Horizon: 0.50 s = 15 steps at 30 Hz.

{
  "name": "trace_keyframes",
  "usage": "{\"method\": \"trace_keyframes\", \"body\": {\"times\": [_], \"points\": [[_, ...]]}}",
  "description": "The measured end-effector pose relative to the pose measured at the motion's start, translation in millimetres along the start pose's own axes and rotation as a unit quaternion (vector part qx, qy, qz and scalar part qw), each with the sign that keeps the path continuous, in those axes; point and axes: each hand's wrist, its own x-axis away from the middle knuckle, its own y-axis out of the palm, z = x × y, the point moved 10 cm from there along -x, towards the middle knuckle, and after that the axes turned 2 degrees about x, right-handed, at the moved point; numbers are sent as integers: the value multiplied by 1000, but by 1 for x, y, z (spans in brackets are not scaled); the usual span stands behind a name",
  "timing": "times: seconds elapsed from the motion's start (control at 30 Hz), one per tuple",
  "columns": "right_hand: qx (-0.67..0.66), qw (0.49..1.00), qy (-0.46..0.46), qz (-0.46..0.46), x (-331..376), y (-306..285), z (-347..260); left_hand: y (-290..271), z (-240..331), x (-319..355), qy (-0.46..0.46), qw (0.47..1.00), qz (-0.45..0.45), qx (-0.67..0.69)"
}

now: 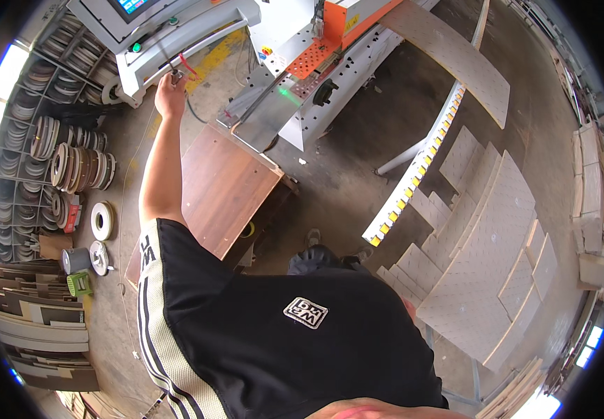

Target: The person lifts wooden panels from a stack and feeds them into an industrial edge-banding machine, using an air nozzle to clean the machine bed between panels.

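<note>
My left arm stretches forward to the machine's grey control console (141,66). My left hand (170,92) is closed near the console's lower front edge, its fingers around something small and dark that I cannot make out. A thin red piece (187,65) sticks up beside the fingertips. Above them on the console is a green button (136,47). The orange and white machine (309,59) stands to the right of this hand, with a green light spot on its metal bed. Of my right arm only a small patch of skin shows beside my shirt; its fingers are hidden.
A brown wooden board (228,188) lies on a low stand before me. Edge-band rolls (82,167) fill racks at left. A white rail with yellow blocks (420,167) runs along the right, under a large panel (455,52). Stacked boards (487,258) lie at right.
</note>
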Motion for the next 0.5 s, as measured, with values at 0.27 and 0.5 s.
{"method": "trace_keyframes", "body": {"times": [0.27,0.5], "points": [[259,943,-207,25,29,8,2,65,-73,-27,-127,991,-20,28],[-51,989,135,19,18,14,13,140,-105,-46,-195,975,-98,28]]}}
